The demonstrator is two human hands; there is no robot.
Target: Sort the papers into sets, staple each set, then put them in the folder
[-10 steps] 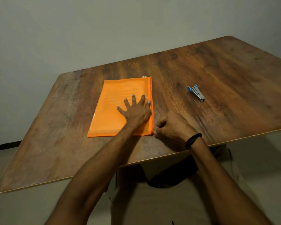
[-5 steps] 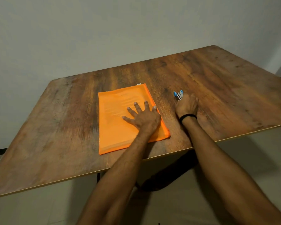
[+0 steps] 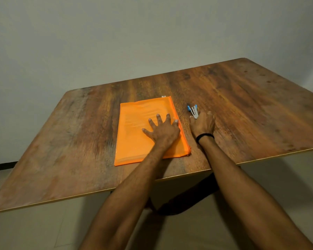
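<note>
An orange zip folder (image 3: 134, 138) lies flat near the middle of the wooden table (image 3: 242, 109). Faint print of papers shows through its cover. My left hand (image 3: 163, 131) rests flat on the folder's right half with fingers spread, close to the zip edge. Just right of the folder lies a small silver stapler (image 3: 193, 111) with blue ends. My right hand (image 3: 203, 123) covers its near end, fingers curled down around it. A black band sits on that wrist.
The table's front edge (image 3: 170, 178) runs just below the folder. A plain wall stands behind the table, and the floor shows below the front edge.
My right hand left the folder's near right corner and went to the stapler. The stapler now lies closer to the folder. My left hand stayed on the folder.
</note>
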